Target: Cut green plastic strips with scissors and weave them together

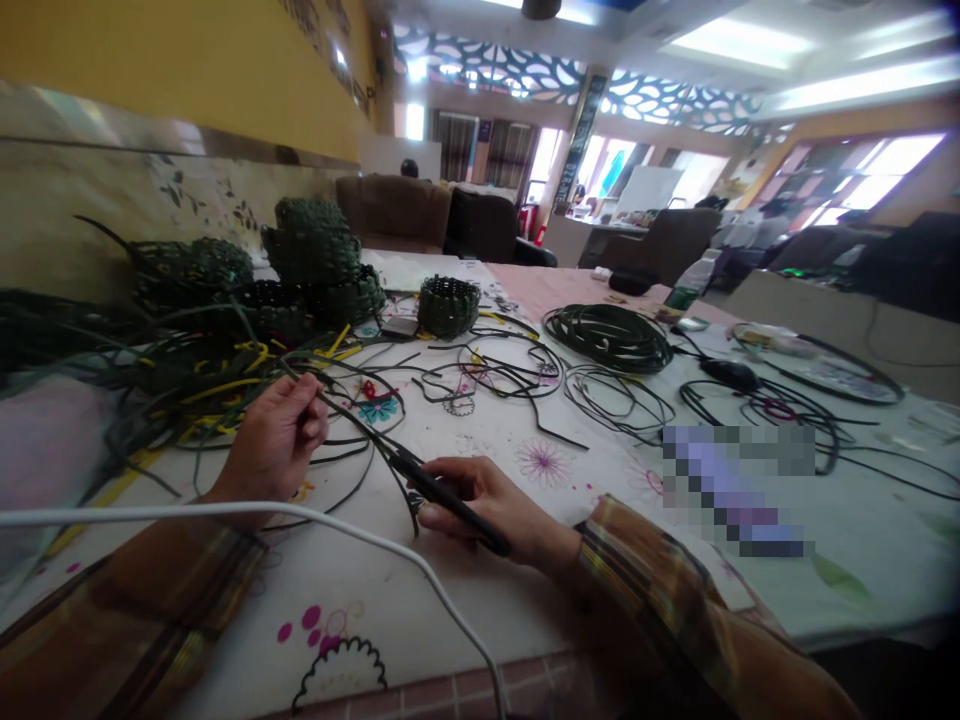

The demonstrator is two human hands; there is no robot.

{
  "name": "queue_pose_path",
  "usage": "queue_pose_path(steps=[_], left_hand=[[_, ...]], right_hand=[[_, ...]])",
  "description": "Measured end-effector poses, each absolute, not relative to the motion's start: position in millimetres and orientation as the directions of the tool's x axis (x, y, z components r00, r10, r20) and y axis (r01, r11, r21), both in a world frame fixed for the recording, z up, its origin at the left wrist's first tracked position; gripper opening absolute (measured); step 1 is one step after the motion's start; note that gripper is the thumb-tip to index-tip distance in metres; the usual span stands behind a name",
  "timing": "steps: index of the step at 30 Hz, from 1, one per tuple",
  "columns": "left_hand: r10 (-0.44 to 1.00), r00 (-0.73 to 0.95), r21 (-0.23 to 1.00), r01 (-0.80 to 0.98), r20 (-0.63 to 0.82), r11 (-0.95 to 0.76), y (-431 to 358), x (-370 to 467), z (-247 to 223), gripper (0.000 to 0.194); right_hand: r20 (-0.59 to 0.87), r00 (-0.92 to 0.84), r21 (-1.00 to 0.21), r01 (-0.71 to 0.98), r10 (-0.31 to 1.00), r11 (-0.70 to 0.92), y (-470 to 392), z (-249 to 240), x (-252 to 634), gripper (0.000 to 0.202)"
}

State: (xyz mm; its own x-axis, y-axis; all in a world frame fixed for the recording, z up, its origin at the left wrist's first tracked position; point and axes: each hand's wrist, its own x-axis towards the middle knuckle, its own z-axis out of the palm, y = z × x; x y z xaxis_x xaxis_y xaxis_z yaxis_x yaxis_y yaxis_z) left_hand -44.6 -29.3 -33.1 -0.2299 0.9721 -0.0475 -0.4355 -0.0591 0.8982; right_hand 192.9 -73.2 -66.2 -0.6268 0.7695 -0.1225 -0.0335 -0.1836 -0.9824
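My left hand (281, 435) is closed, thumb and fingers pinching a dark green plastic strip (349, 412) that slants down to the right. In my right hand (491, 510) is a slim black-handled tool (454, 505); its exact kind is blurred. The tool's front end meets the strip, and whether it grips or only touches it I cannot tell. Loose strips lie around and beneath both hands. Beyond them stands a small woven dark green basket (448, 305), with larger woven pieces (311, 245) stacked to its left.
A white cable (315, 515) crosses in front of my forearms. Coiled green strip (607, 335), a black computer mouse (729, 373) and a plastic bottle (691, 280) are on the table's right half. Tangled green and yellow strips (217, 385) pile up at left, near the wall.
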Motion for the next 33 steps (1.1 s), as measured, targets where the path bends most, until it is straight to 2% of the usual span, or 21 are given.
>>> queue_pose_path(steps=[12, 16, 20, 26, 33], left_hand=[[0.978, -0.204, 0.901, -0.431, -0.034, -0.059, -31.4, -45.8, -30.8, 0.024], [0.98, -0.199, 0.916, -0.393, -0.006, -0.074, -32.0, -46.2, -33.3, 0.026], [0.983, -0.185, 0.934, -0.35, 0.009, -0.075, -33.4, -44.8, -36.2, 0.024], [0.977, -0.21, 0.938, -0.329, 0.039, -0.108, -34.5, -42.0, -35.1, 0.02], [0.975, -0.212, 0.928, -0.346, 0.07, -0.141, -36.4, -41.0, -31.8, 0.02]], right_hand=[[-0.097, -0.632, -0.992, 0.004, 0.769, -0.122, -80.1, -55.1, 193.2, 0.037], [-0.127, -0.622, -0.988, 0.008, 0.773, -0.156, -79.4, -57.5, 193.3, 0.039], [-0.135, -0.612, -0.985, -0.003, 0.779, -0.173, -77.9, -62.9, 193.4, 0.048], [-0.122, -0.63, -0.984, -0.023, 0.767, -0.175, -80.0, -61.7, 192.9, 0.041], [-0.132, -0.632, -0.983, -0.016, 0.763, -0.183, -80.8, -58.0, 194.3, 0.043]])
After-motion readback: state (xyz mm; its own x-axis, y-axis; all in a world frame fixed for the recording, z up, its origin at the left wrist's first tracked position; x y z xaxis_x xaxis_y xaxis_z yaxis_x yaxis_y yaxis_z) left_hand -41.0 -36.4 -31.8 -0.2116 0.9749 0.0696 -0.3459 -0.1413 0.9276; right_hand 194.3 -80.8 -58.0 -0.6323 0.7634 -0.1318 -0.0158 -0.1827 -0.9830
